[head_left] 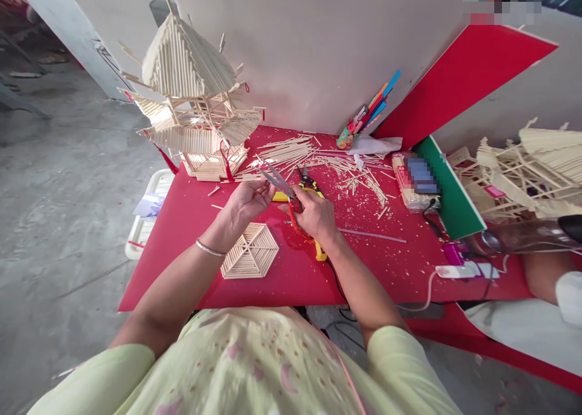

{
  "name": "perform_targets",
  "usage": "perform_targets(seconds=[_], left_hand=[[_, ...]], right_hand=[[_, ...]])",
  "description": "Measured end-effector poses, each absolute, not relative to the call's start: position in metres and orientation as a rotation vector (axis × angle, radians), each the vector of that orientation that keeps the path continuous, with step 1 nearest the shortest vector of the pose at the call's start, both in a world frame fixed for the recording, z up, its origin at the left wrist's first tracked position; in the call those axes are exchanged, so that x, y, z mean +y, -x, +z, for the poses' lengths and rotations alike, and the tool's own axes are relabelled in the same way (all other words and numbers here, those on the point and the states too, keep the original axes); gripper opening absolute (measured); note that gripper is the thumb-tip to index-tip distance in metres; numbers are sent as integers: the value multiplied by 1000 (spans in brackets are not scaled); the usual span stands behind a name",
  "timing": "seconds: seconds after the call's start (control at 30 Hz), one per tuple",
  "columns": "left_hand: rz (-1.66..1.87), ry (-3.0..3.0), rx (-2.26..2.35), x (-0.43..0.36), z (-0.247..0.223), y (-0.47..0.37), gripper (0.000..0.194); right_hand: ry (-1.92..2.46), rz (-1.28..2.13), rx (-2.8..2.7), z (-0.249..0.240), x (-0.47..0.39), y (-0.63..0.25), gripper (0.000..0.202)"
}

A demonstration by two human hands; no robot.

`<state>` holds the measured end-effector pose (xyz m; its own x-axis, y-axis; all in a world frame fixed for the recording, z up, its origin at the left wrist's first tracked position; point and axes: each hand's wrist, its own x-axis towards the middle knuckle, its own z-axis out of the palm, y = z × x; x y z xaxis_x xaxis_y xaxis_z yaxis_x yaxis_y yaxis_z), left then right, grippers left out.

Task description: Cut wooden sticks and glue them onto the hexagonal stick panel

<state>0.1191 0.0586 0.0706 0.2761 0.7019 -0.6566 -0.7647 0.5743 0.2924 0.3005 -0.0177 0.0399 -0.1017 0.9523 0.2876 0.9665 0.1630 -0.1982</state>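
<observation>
My right hand point(314, 212) is closed around red-handled scissors point(278, 180), their blades pointing up and left. Close to the blade tips is my left hand point(252, 198), its fingers pinched together; what they hold, if anything, is too small to make out. Below the hands, a hexagonal panel of wooden sticks point(250, 251) lies flat on the red tabletop point(182, 245). Yellow-and-black cutters point(313, 183) rest just beyond my right hand. Loose wooden sticks point(288, 153) spread across the table behind both hands.
A tiered stick pagoda point(188, 69) stands at the back left. Farther right are a pen cup point(348, 137), bundled sticks point(411, 199), a green divider point(457, 190) and a white power strip point(464, 272). Beyond the divider sit another stick model point(522, 172) and a person's arm point(543, 275).
</observation>
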Motion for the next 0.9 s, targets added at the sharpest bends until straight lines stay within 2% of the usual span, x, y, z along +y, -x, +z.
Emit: perform_targets(seconds=[0.63,0.77,0.9], left_hand=[[983,60,844,64,65,-137,18],[958,-61,833,55,70,-124,14],[941,-406,818,41,79,-93,16]], right_hand=[[1914,1,-1921,35,-20,-317,66],[2176,-63,-1731,46,-11,-349,69],[2506,-40,-1655,43,-12,-388,62]])
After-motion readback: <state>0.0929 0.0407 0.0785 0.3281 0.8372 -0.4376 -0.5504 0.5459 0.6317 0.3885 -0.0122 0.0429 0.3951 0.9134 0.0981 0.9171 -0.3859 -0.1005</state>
